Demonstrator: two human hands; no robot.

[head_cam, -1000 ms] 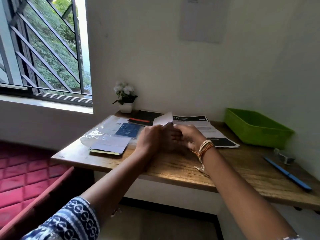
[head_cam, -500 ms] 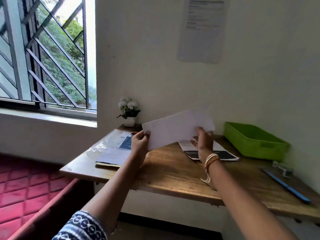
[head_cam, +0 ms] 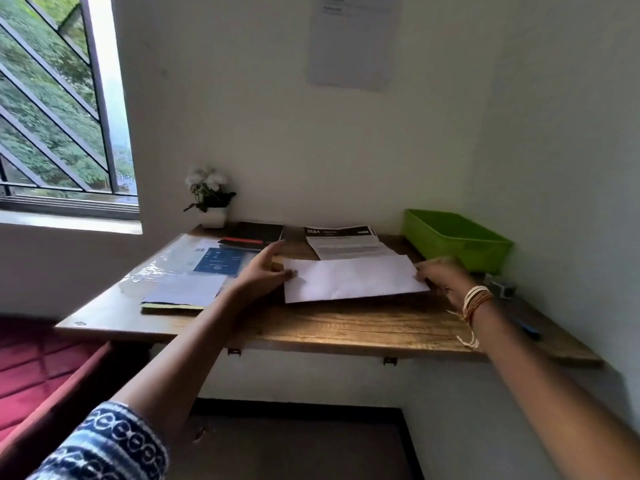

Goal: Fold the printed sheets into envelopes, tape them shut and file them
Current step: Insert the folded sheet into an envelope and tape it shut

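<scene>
A folded white sheet (head_cam: 353, 279) lies low over the middle of the wooden desk (head_cam: 346, 327), blank side up. My left hand (head_cam: 265, 271) pinches its left edge with the thumb on top. My right hand (head_cam: 445, 277) pinches its right edge. Behind the sheet lies a stack of printed sheets (head_cam: 343, 241) with a black header. A green tray (head_cam: 457, 239) stands at the back right corner.
A clear plastic folder with blue and white papers (head_cam: 194, 271) covers the desk's left part. A black notebook with a red pen (head_cam: 254, 233) and a small potted plant (head_cam: 209, 199) sit at the back. A blue pen (head_cam: 528, 329) and a small tape dispenser (head_cam: 502, 288) lie at right.
The folded sheet was held up in the air half a second ago. Both hands have lowered it to the desk, flat side up, in front of the printed stack.
</scene>
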